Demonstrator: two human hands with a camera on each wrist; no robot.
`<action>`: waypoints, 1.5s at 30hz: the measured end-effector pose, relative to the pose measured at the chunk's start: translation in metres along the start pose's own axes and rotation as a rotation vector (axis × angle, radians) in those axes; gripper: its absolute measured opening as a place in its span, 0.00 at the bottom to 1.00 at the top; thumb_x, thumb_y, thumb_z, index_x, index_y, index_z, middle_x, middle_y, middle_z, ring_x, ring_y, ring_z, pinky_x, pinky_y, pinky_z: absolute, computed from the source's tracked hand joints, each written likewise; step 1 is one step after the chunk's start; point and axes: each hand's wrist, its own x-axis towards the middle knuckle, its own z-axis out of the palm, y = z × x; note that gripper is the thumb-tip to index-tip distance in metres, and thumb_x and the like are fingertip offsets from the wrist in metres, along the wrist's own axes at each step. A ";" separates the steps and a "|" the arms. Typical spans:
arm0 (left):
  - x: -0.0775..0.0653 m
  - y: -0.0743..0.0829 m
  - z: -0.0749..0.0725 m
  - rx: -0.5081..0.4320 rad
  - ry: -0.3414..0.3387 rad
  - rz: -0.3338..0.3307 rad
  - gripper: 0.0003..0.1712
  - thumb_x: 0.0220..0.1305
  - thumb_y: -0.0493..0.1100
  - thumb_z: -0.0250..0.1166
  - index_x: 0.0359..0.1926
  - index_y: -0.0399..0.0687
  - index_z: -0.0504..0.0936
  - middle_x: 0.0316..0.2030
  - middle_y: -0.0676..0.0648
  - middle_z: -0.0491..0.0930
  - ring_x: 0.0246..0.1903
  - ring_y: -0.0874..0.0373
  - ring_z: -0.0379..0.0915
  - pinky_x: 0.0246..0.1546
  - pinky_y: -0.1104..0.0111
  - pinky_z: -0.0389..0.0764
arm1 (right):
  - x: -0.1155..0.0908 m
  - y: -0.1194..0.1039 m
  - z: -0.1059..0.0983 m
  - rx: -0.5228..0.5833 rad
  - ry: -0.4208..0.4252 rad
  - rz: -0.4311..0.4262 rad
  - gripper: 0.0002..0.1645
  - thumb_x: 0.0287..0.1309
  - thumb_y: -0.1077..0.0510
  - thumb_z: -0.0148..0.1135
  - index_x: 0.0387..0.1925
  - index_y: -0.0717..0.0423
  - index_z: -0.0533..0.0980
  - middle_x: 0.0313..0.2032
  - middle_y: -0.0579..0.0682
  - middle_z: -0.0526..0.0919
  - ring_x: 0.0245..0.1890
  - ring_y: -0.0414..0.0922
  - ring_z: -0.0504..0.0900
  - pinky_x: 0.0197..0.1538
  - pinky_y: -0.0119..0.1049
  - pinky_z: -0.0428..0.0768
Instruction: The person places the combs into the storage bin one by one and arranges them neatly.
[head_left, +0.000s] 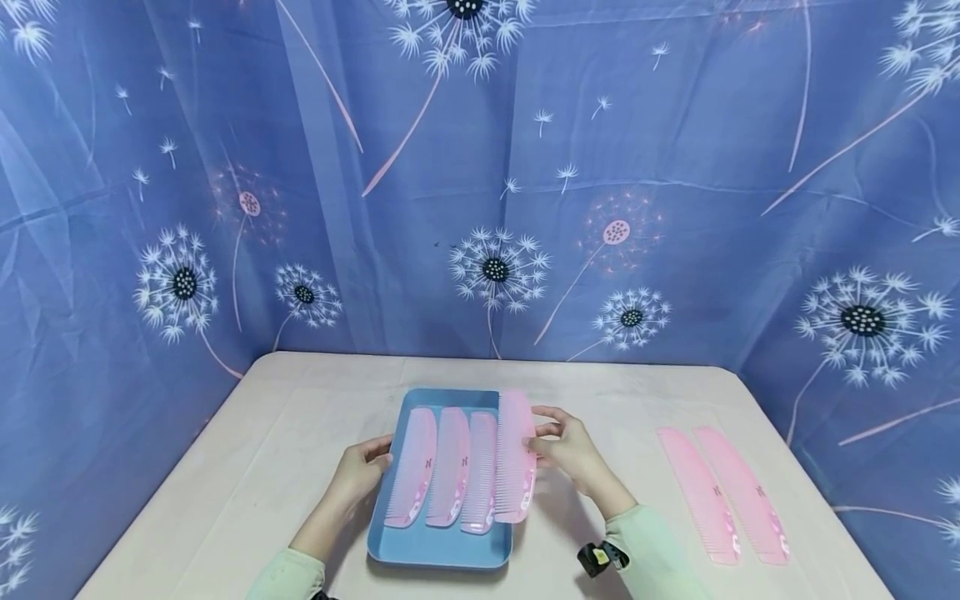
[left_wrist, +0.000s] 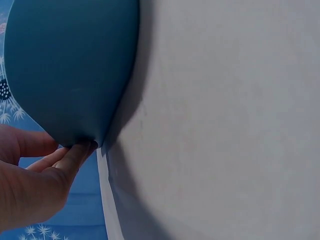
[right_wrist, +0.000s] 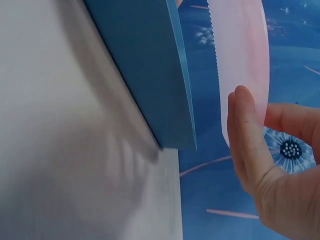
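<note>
A blue tray stands on the table with three pink combs lying side by side in it: a left comb, a middle comb and a right comb. My left hand grips the tray's left wall, thumb at the rim and fingers outside, as the left wrist view shows. Above the tray's right edge, my right hand pinches another pink comb by its smooth back. That comb's teeth point left, and it overlaps the tray's right rim in the head view.
Two more pink combs, one beside the other, lie on the white table at the right. A blue curtain with dandelion prints stands behind and at both sides of the table.
</note>
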 end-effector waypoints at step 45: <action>-0.001 0.002 0.001 0.007 0.004 0.003 0.22 0.65 0.30 0.53 0.60 0.31 0.73 0.56 0.31 0.74 0.58 0.36 0.69 0.57 0.51 0.74 | 0.016 0.013 0.079 0.092 -0.169 -0.017 0.43 0.45 0.76 0.60 0.66 0.71 0.59 0.38 0.61 0.76 0.29 0.41 0.80 0.37 0.45 0.86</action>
